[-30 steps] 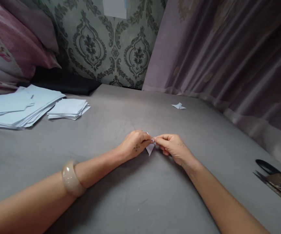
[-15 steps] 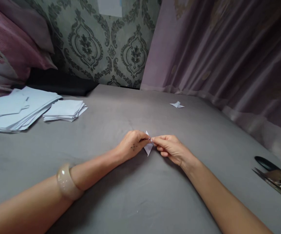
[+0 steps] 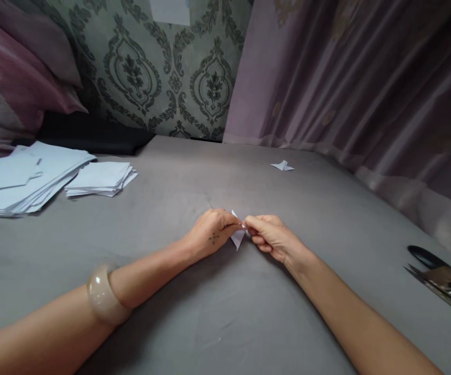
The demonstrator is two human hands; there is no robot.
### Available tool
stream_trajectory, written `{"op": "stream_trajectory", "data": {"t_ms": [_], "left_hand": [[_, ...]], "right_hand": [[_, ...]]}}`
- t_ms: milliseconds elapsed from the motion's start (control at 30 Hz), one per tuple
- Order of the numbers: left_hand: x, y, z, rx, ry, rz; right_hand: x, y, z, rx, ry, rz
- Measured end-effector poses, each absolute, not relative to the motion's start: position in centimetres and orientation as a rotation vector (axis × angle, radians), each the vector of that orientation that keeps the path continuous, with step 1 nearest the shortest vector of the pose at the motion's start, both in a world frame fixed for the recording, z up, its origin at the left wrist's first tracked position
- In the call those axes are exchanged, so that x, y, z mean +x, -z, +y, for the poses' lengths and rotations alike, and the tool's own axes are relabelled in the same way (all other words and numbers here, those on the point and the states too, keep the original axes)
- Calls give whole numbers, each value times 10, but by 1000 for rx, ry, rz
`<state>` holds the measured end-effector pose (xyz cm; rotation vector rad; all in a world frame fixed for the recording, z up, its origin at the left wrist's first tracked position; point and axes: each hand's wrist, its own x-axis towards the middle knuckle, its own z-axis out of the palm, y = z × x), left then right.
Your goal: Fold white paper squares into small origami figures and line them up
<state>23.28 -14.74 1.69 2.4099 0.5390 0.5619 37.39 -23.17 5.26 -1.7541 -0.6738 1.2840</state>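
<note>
Between my hands is a small folded piece of white paper (image 3: 238,239), with pointed ends showing above and below the fingers. My left hand (image 3: 213,232) pinches it from the left side, thumb and fingers pressed together. From the right, my right hand (image 3: 266,233) pinches its near tip with curled fingers. The fingers of both hands almost meet, and they hide the middle of the paper. Farther back on the grey surface (image 3: 194,182) rests another folded white paper figure (image 3: 283,165) with two flat points and a raised middle.
At the left lie a pile of large white sheets (image 3: 53,166) and a stack of small paper squares (image 3: 99,176). Scissors (image 3: 424,278) and a dark-handled tool (image 3: 424,256) lie at the right edge. A curtain (image 3: 307,78) hangs along the right side.
My right thumb and fingers have curled more tightly at the paper's tip. My left hand keeps nearly the same hold. The whole view has shifted slightly.
</note>
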Motion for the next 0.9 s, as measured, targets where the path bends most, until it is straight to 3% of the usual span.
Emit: {"op": "stream_trajectory", "data": {"t_ms": [467,667,900], "left_hand": [[232,-22,-148,2235,-495,576],[232,-23,-149,2315,-530,570],[233,-23,-149,2351,-546,551]], "right_hand": [[385,-46,-234,-1630,-1354,-756],[385,-45,-234,-1806,-1145,-910],[381,-46,-233,-1805,-1187,-821]]}}
